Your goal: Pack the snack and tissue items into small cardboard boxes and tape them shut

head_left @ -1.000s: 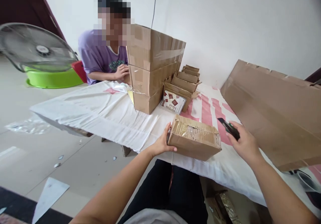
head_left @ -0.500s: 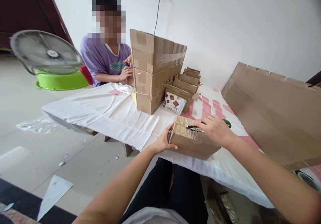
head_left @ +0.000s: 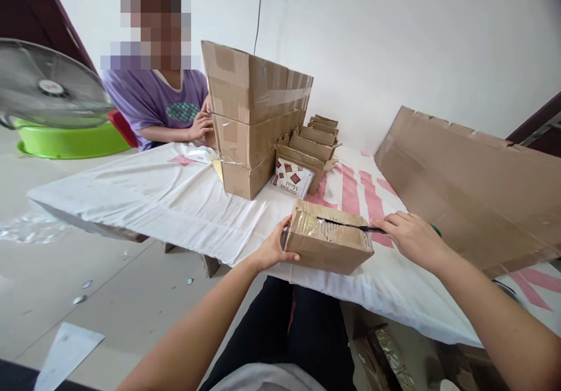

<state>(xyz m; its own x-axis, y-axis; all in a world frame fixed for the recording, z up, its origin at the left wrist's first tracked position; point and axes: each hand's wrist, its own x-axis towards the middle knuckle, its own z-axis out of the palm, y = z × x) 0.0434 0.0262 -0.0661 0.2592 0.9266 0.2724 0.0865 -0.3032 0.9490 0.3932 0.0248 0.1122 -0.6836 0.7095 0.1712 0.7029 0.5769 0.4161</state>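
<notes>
A small taped cardboard box [head_left: 326, 253] lies near the table's front edge. My left hand [head_left: 274, 248] is wrapped round its left end, thumb on the near side. In my right hand [head_left: 409, 236], just beyond the box's right end, is a pair of scissors [head_left: 372, 228] with dark blades. A bit of green handle shows behind the hand. The blades lie along the middle of the box top, over the clear tape; the tip is near the left part of the seam.
Stacked taped boxes [head_left: 234, 128] stand beyond my left hand. Behind my box are a printed packet [head_left: 291, 177] and a row of open cartons [head_left: 313, 145]. A large cardboard sheet [head_left: 464, 192] leans at the right. A person in a purple shirt [head_left: 151, 101] sits across the table.
My right hand has drawn to the right with the scissors, from above the box top to beyond its right end. My left hand keeps its hold. The view has shifted slightly.
</notes>
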